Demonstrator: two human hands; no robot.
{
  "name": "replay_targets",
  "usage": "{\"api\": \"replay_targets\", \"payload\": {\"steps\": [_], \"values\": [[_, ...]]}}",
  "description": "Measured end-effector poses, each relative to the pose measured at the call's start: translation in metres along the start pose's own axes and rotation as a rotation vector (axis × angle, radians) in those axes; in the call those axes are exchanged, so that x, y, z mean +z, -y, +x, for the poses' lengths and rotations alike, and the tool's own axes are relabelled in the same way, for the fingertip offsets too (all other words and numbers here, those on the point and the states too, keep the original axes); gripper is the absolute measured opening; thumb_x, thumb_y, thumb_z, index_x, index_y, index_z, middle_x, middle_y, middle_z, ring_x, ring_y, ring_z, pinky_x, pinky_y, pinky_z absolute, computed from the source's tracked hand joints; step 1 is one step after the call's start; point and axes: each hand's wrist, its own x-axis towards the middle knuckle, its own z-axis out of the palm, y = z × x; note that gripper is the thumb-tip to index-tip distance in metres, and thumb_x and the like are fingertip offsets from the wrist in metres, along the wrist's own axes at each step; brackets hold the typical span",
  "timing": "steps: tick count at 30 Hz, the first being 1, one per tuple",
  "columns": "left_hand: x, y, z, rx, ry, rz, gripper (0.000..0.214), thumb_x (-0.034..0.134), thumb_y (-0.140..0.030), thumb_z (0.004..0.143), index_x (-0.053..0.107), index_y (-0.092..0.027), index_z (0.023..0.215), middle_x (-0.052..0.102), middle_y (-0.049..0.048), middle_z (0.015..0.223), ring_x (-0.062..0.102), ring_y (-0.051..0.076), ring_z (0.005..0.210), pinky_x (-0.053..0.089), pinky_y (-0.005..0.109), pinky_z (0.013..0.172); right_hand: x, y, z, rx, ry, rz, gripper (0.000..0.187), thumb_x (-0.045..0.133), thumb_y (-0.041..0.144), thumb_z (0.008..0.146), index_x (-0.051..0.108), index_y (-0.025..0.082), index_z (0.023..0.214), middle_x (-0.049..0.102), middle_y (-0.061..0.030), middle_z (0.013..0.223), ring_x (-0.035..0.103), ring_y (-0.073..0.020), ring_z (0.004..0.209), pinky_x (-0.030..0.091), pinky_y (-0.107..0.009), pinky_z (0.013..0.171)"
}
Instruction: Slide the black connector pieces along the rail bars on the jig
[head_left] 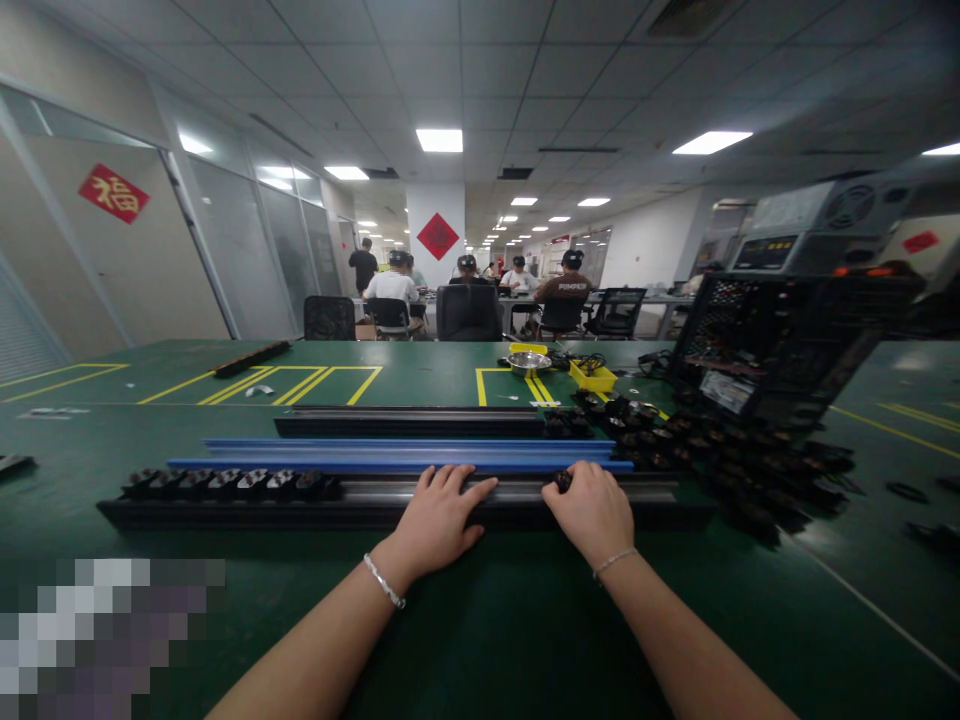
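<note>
A long black rail [247, 512] lies across the green table in front of me, with a row of small black parts [225, 482] seated in its left stretch. My left hand [439, 520] rests flat on the rail near its middle, fingers stretched out. To the right of it, my right hand [592, 510] is curled on the rail and pinches a small black part [562, 481] at its top edge. Just behind the rail lie two blue strips [390, 456] and a second black rail [409, 422].
A heap of loose black parts [720, 455] spreads at the right, beneath a black perforated case [772, 340]. A metal bowl [528, 361] and a yellow tray [592, 376] stand further back. Several people sit at desks beyond the table.
</note>
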Motion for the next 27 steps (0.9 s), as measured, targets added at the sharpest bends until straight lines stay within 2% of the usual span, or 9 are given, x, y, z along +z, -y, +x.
{"api": "replay_targets", "payload": {"steps": [8, 27], "values": [[0.0, 0.0, 0.0, -0.019, 0.013, -0.009, 0.065, 0.054, -0.043, 0.078, 0.03, -0.031, 0.136, 0.039, 0.0069, 0.138, 0.033, 0.029, 0.126, 0.02, 0.049, 0.105, -0.006, -0.007, 0.005, 0.048, 0.043, -0.005, 0.019, 0.047, 0.033, 0.072, 0.056, 0.016, 0.078, 0.059, -0.0112, 0.082, 0.054, -0.0242, 0.083, 0.038, -0.033, 0.069], [0.003, 0.002, 0.0, -0.007, -0.005, -0.008, 0.065, 0.053, -0.043, 0.078, 0.029, -0.03, 0.136, 0.039, 0.0066, 0.137, 0.033, 0.029, 0.126, 0.021, 0.049, 0.105, -0.011, -0.021, 0.012, 0.113, 0.095, -0.028, 0.027, 0.046, 0.036, 0.072, 0.059, 0.014, 0.081, 0.06, -0.0133, 0.086, 0.055, -0.0256, 0.086, 0.039, -0.034, 0.071]]}}
